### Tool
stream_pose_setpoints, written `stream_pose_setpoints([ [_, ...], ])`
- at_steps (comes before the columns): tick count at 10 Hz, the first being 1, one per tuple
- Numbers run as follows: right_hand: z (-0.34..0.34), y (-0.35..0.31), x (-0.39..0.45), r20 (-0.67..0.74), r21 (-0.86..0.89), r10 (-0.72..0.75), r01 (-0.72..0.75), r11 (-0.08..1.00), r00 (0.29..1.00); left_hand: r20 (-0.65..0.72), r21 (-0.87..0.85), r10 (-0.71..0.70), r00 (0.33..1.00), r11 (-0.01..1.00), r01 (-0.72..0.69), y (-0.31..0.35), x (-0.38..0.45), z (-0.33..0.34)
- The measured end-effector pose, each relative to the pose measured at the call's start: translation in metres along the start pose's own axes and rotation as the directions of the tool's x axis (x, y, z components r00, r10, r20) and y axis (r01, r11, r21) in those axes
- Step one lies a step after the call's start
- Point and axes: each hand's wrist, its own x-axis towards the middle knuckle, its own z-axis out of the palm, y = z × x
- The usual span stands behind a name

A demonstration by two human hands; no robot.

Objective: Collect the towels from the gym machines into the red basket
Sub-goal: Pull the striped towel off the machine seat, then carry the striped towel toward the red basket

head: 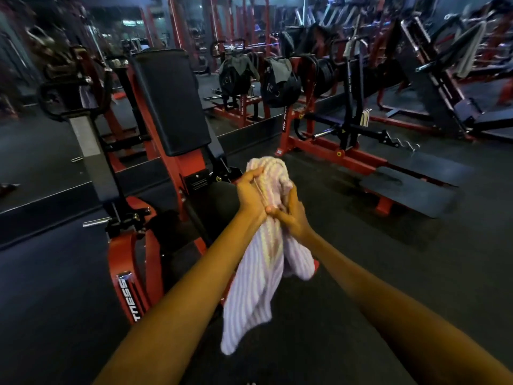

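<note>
Head view: left hand and right hand, each grip pinching the pink-striped cotton towel hanging below, should bunch that loose tail before seeking the unseen red basket.

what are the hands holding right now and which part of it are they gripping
Both hands, left hand and right hand, clasp the striped towel at its bunched upper part; the rest hangs loose below them.

A red machine frame with a black back pad stands on the dark rubber floor. Right of that pad, black weight plates hang on a red rack; further right lies a black footplate.
</note>
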Motion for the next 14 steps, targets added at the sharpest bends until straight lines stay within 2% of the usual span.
stream_pose_setpoints([
  [1, -0.018, 0.0, -0.017, -0.023, 0.25, 0.128, -0.118, 0.961, 0.992, 0.065, -0.035, -0.063, 0.996, 0.997, 0.065, -0.006, -0.011, 0.024],
  [2, -0.043, 0.0, -0.028, -0.043, 0.382, 0.286, -0.248, 0.89, 0.957, 0.159, 0.001, -0.106, 0.982, 0.994, 0.108, -0.026, -0.01, 0.036],
  [3, -0.07, 0.012, -0.037, -0.113, 0.486, 0.463, -0.357, 0.797, 0.879, 0.198, 0.185, -0.164, 0.966, 0.974, 0.127, -0.051, -0.004, 0.041],
  [4, -0.095, 0.023, -0.05, -0.145, 0.526, 0.515, -0.375, 0.763, 0.845, 0.158, 0.369, -0.125, 0.98, 0.928, 0.059, -0.079, 0.006, 0.045],
  [5, -0.113, 0.031, -0.051, -0.151, 0.557, 0.508, -0.352, 0.753, 0.848, 0.11, 0.575, 0.13, 0.985, 0.8, -0.17, -0.106, 0.016, 0.043],
  [6, -0.135, 0.036, -0.042, -0.196, 0.605, 0.501, -0.298, 0.738, 0.843, 0.135, 0.615, 0.067, 0.989, 0.777, -0.137, -0.136, 0.023, 0.041],
  [7, -0.161, 0.044, -0.024, -0.281, 0.622, 0.529, -0.268, 0.736, 0.801, 0.157, 0.722, -0.326, 0.932, 0.682, 0.117, -0.172, 0.023, 0.041],
  [8, -0.198, 0.043, -0.002, -0.396, 0.655, 0.559, -0.202, 0.728, 0.728, 0.225, 0.742, -0.429, 0.875, 0.658, 0.131, -0.214, 0.026, 0.058],
  [9, -0.259, 0.058, 0.022, -0.439, 0.607, 0.549, -0.215, 0.765, 0.712, 0.329, 0.73, -0.371, 0.868, 0.683, 0.015, -0.252, 0.05, 0.11],
  [10, -0.314, 0.086, 0.019, -0.394, 0.54, 0.569, -0.32, 0.779, 0.722, 0.325, 0.706, -0.337, 0.883, 0.708, 0.011, -0.275, 0.077, 0.164],
  [11, -0.349, 0.101, 0.005, -0.442, 0.452, 0.56, -0.365, 0.814, 0.701, 0.391, 0.717, -0.361, 0.846, 0.697, -0.034, -0.302, 0.101, 0.213],
  [12, -0.387, 0.119, -0.011, -0.633, 0.399, 0.529, -0.348, 0.848, 0.565, 0.413, 0.72, -0.401, 0.818, 0.693, -0.024, -0.343, 0.109, 0.267],
  [13, -0.431, 0.123, -0.036, -0.809, 0.407, 0.478, -0.26, 0.875, 0.342, 0.406, 0.748, -0.485, 0.775, 0.663, 0.023, -0.395, 0.09, 0.319],
  [14, -0.486, 0.128, -0.075, -0.906, 0.318, 0.374, -0.267, 0.91, 0.196, 0.465, 0.74, -0.572, 0.676, 0.67, 0.057, -0.446, 0.057, 0.363],
])
